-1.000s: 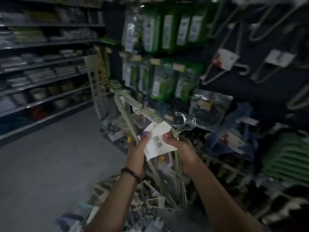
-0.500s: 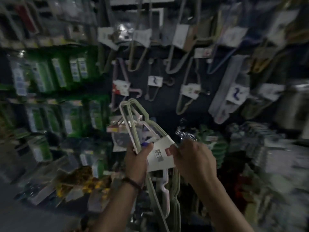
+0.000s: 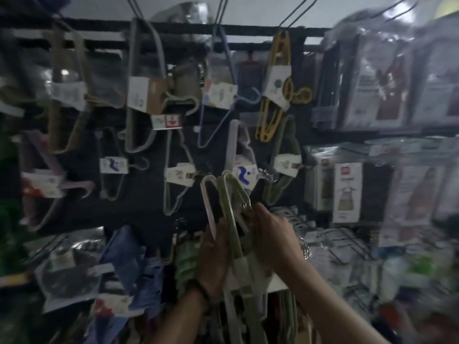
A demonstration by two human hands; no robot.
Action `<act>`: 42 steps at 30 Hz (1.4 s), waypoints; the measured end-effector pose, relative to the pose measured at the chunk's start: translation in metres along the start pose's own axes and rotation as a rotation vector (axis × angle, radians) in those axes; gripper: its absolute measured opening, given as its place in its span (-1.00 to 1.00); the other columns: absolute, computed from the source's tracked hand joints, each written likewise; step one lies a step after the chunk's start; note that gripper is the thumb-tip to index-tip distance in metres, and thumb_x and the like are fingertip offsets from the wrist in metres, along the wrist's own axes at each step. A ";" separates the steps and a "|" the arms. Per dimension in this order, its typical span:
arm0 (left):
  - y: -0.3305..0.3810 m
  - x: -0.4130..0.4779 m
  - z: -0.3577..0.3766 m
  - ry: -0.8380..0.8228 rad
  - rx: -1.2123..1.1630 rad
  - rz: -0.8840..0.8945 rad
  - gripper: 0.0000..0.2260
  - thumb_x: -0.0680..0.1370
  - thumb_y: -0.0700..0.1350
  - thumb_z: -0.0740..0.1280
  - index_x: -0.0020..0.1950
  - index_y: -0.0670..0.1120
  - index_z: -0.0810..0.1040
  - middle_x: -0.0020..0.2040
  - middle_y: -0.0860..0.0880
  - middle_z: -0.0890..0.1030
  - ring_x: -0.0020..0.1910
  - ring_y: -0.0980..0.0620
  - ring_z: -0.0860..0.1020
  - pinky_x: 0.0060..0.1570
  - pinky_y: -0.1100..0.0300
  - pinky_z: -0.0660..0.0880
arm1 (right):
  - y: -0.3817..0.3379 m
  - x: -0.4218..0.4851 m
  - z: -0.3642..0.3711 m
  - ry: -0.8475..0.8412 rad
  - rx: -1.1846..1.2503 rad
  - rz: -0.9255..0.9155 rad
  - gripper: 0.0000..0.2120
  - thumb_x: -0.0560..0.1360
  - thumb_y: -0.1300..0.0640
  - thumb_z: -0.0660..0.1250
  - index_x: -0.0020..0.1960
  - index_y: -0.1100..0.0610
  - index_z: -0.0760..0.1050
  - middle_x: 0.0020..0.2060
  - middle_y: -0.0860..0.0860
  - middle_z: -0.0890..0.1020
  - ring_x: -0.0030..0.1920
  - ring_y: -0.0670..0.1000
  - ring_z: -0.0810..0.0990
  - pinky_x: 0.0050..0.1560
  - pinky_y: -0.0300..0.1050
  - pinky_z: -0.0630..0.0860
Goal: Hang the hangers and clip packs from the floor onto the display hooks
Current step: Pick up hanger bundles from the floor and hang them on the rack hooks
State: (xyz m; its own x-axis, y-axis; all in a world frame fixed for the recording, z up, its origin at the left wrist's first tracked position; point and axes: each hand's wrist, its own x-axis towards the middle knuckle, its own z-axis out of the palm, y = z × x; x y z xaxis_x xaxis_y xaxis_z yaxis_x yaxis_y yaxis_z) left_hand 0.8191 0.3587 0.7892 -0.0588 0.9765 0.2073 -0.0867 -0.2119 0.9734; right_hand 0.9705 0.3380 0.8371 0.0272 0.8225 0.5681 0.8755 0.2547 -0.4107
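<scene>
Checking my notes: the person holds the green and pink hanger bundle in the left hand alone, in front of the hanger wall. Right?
Not quite: it is not the left hand alone. The left hand and the right hand both grip the hanger bundle, in front of the hanger wall. The head view shows it.

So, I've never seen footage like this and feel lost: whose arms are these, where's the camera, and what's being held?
No machine here: a person works with bare hands, and the one camera sits on their head, looking forward and down. The left hand and right hand both grip a bundle of hangers, green and pink, banded by a white paper label. In front is a dark display board with other hanger packs hanging on it, such as a yellow pack. Bagged goods hang to the right. The picture is blurred.
</scene>
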 end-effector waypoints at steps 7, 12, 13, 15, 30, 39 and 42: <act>-0.017 0.078 0.051 0.121 0.219 0.021 -0.66 0.65 0.16 0.32 -0.14 -0.08 0.59 -0.28 -0.09 0.63 -0.27 -0.11 0.61 -0.18 -0.05 0.58 | 0.072 0.037 -0.019 0.238 0.312 0.145 -0.72 0.74 0.00 0.14 -0.15 -0.05 0.39 -0.36 -0.04 0.57 -0.37 0.04 0.57 -0.28 0.18 0.52; -0.009 0.137 0.071 -0.060 0.329 0.272 -0.70 0.65 0.17 0.17 0.19 0.05 0.58 -0.11 0.12 0.62 -0.16 0.25 0.59 -0.05 0.13 0.57 | 0.104 0.070 -0.064 0.405 0.203 0.158 -0.67 0.73 -0.08 0.09 -0.13 -0.01 0.47 -0.35 -0.04 0.60 -0.34 -0.03 0.59 -0.28 0.09 0.53; -0.003 0.146 0.075 -0.090 0.369 0.335 -0.76 0.66 0.16 0.19 0.14 0.08 0.57 -0.15 0.10 0.63 -0.21 0.25 0.60 -0.14 0.18 0.57 | 0.113 0.076 -0.072 0.377 0.142 0.167 -0.69 0.73 -0.07 0.10 -0.10 -0.03 0.48 -0.34 -0.05 0.61 -0.34 -0.09 0.59 -0.29 -0.01 0.53; 0.004 0.166 0.082 -0.147 0.414 0.410 -0.83 0.69 0.12 0.22 0.04 0.18 0.60 -0.21 0.06 0.66 -0.24 0.21 0.64 -0.24 0.14 0.58 | 0.133 0.089 -0.082 0.290 0.035 0.182 -0.74 0.74 -0.05 0.11 -0.04 -0.05 0.49 -0.31 -0.09 0.63 -0.33 -0.13 0.60 -0.31 -0.15 0.51; 0.024 0.215 0.181 -0.635 0.374 0.444 -0.68 0.66 0.05 0.28 0.42 0.22 0.56 0.32 0.30 0.62 0.37 0.28 0.54 0.31 0.40 0.45 | 0.246 0.212 -0.075 0.277 -0.144 0.137 -0.92 0.71 0.11 0.17 0.11 -0.02 0.42 -0.29 -0.07 0.52 -0.37 -0.13 0.45 -0.43 -0.21 0.24; 0.014 0.226 0.229 -0.537 0.653 0.612 -0.61 0.69 0.20 0.18 0.53 0.33 0.38 0.17 0.53 0.56 0.16 0.40 0.55 0.17 0.45 0.46 | 0.280 0.225 -0.076 0.463 -0.085 -0.037 -0.67 0.57 0.17 0.42 0.30 0.00 0.48 -0.13 0.00 0.60 -0.32 0.06 0.50 -0.44 -0.21 0.24; 0.018 0.229 0.241 -0.519 0.614 0.570 -0.66 0.70 0.10 0.23 0.48 0.18 0.52 0.16 0.44 0.61 0.07 0.43 0.58 0.06 0.55 0.44 | 0.289 0.236 -0.074 0.420 -0.130 -0.023 -0.70 0.59 0.20 0.37 0.28 -0.01 0.46 -0.07 0.03 0.61 -0.24 0.13 0.57 -0.37 -0.09 0.39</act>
State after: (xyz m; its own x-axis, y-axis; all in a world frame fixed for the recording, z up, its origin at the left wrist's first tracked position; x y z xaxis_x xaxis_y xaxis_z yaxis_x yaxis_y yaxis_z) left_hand 1.0435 0.5877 0.8773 0.5251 0.6619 0.5350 0.3592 -0.7422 0.5658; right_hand 1.2658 0.5678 0.9050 0.1773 0.5328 0.8274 0.9309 0.1822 -0.3167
